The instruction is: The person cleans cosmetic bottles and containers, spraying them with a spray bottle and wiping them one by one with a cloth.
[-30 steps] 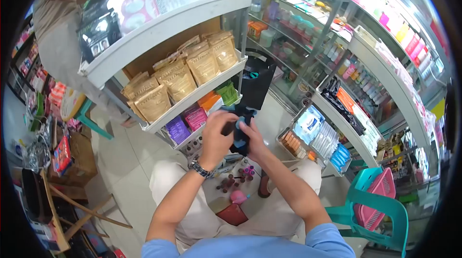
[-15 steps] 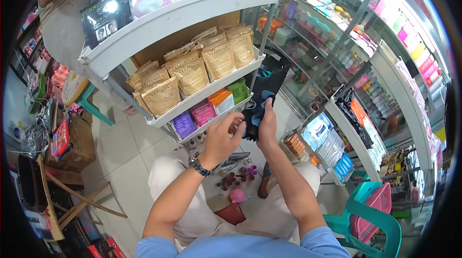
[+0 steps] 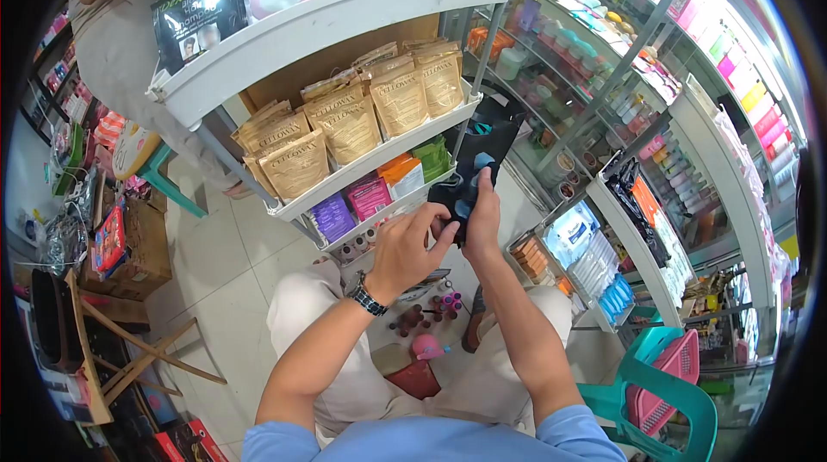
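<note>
A black item with blue patches [image 3: 465, 191] hangs between my hands in front of the shelf rack. My right hand [image 3: 485, 217] is wrapped round its right side, thumb pointing up. My left hand [image 3: 408, 247], with a dark watch on the wrist, has its thumb and fingertips pressed together at the item's lower left edge. Behind it is a larger black bag [image 3: 493, 122]. Small dark and pink bottles [image 3: 444, 303] stand on the floor between my knees, near a pink object [image 3: 426, 347] and a red item [image 3: 415, 379].
The white rack [image 3: 345, 23] in front holds gold pouches [image 3: 340, 122] and purple packets [image 3: 331, 217]. Glass shelves and a rack with wipes [image 3: 568, 235] stand at right, beside a green chair [image 3: 642, 376]. Another person [image 3: 129, 66] stands at the upper left. A wooden folding stand [image 3: 138, 367] is at lower left.
Both hands have shifted a little right with the black item. My left hand, apart from its edge half a second ago, now pinches it. The view has also turned slightly.
</note>
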Motion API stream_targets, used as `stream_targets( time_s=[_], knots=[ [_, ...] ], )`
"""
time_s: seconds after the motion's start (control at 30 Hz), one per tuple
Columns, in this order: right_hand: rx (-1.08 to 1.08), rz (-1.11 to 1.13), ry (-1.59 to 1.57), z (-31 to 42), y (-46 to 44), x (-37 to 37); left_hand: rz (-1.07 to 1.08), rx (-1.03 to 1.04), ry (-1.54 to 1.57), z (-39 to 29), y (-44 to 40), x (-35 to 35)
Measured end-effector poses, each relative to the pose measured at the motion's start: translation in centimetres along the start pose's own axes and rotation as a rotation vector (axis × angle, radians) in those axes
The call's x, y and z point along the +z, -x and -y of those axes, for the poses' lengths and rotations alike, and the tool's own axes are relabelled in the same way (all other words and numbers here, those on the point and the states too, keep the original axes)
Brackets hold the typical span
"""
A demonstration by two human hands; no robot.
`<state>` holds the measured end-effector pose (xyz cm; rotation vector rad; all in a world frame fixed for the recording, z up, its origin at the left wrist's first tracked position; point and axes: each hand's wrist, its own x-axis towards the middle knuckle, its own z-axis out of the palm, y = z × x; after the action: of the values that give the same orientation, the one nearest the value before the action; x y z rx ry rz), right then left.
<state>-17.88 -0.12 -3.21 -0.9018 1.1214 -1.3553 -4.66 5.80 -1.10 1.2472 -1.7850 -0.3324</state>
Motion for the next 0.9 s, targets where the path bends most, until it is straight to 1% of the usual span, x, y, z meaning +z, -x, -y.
stream_targets(
  time_s=[0.07, 0.1, 0.23, 0.27, 0.4, 0.43, 0.57, 0.6, 0.73, 0.77, 0.9],
  knots=[
    [-0.005, -0.054, -0.112, -0.1, -0.3, -0.3, 0.073, -0.103, 0.033, -0.1, 0.3, 0.1],
    [-0.006, -0.055, -0.112, -0.1, -0.4, -0.4, 0.073, -0.102, 0.034, 0.0, 0.4, 0.3],
    [0.051, -0.119, -0.245, 0.0, -0.7, -0.4, 0.079, -0.187, 0.27, 0.8, 0.6, 1.7],
    [0.053, -0.114, -0.243, -0.1, -0.7, -0.3, 0.075, -0.19, 0.269, 0.8, 0.6, 1.6],
    [0.05, 0.027, -0.273, -0.4, -0.5, -0.2, 0.069, -0.558, 0.558, 0.9, 0.2, 1.4],
    [0.051, 0.027, -0.274, -0.4, -0.4, -0.2, 0.07, -0.559, 0.556, 1.0, 0.3, 1.5],
    [-0.017, 0.214, -0.077, 0.3, -0.2, -0.8, -0.04, -0.327, 0.47, 2.4, 0.6, 2.3],
    [-0.015, 0.212, -0.078, 0.8, 0.2, -0.8, -0.038, -0.328, 0.469, 2.5, 0.7, 2.2],
    [-0.358, 0.263, 0.315, 2.5, 2.1, -0.2, -0.159, 0.015, -0.04, 3.4, 0.5, 1.2],
    [-0.355, 0.264, 0.31, 2.5, 2.0, -0.3, -0.155, 0.013, -0.044, 3.5, 0.5, 0.7],
    [-0.395, 0.356, 0.267, 2.9, 0.8, -1.8, -0.07, 0.135, -0.255, 2.9, 0.0, -1.0]
  ],
)
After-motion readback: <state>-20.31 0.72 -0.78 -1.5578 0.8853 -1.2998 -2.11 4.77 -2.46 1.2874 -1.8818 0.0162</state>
